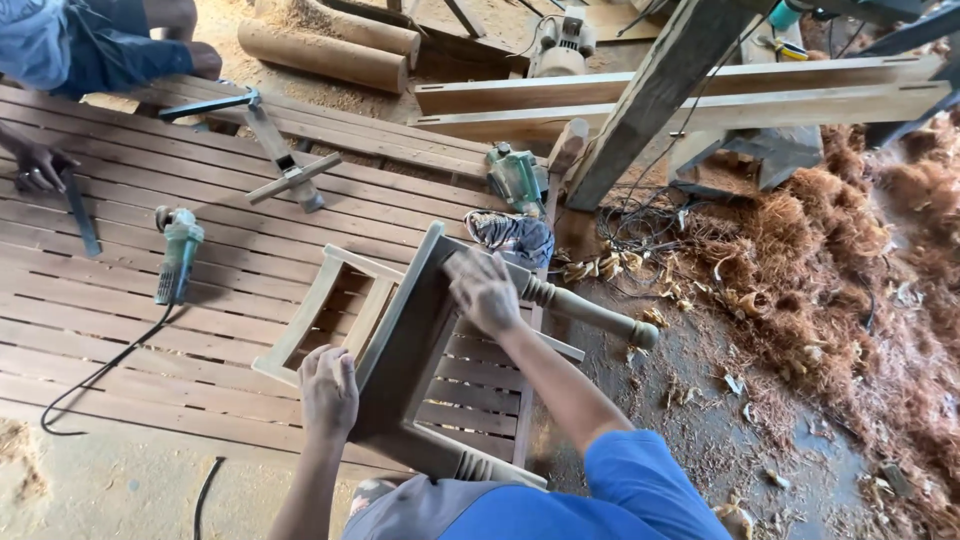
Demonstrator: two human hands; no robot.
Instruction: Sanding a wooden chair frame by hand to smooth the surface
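Note:
A pale wooden stool frame [400, 340] with turned legs lies on its side on a slatted wooden platform [120, 320]. My left hand [328, 392] rests flat on the near edge of its seat board, fingers together. My right hand [484, 292] presses on the upper part of the frame near a turned leg [590, 312] that points right. Neither hand holds a tool.
A green angle grinder [178, 256] with a black cord lies left on the slats. A metal clamp [285, 160], a green power tool [517, 178] and a crumpled cloth [512, 238] lie beyond. Another person's hand [38, 165] is at far left. Wood shavings [850, 260] cover the ground right.

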